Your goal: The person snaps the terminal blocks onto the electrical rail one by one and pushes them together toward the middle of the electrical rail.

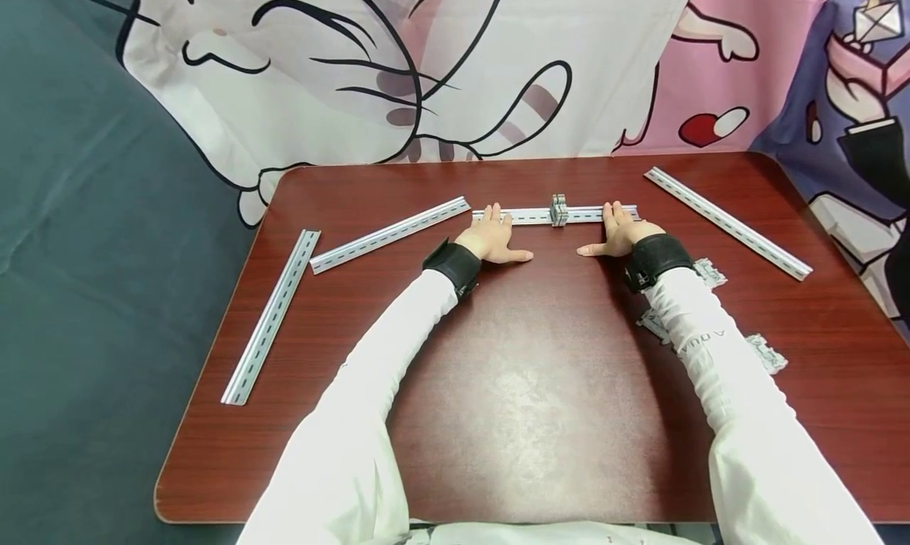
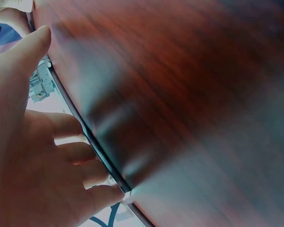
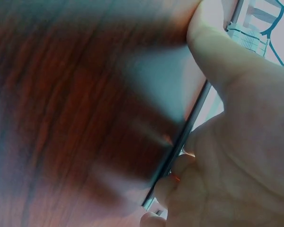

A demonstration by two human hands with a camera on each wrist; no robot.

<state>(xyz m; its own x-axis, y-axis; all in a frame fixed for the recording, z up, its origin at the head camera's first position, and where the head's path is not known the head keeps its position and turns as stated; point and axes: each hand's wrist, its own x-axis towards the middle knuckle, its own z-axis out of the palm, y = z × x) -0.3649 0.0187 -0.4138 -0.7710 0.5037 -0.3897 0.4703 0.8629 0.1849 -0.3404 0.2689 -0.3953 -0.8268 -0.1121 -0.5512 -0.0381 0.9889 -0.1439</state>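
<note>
A short slotted metal mounting rail [image 1: 529, 216] lies crosswise near the far side of the table. On it sits a small light-grey clip-on module [image 1: 558, 210], between the two hands. My left hand [image 1: 489, 237] rests its extended fingers on the rail's left end, thumb pointing inward. At the right end, my right hand [image 1: 620, 233] touches the rail the same way, its thumb spread toward the left. In the left wrist view the fingertips [image 2: 111, 194] meet the rail's edge. The right wrist view has the module partly behind the thumb [image 3: 206, 28].
Two more slotted rails lie to the left, one slanted [image 1: 391, 234] close to the left hand and one nearer the left edge [image 1: 272, 317]. Another rail [image 1: 728, 223] angles across the right side. Several small grey modules [image 1: 766, 354] lie around the right forearm, partly covered by it.
</note>
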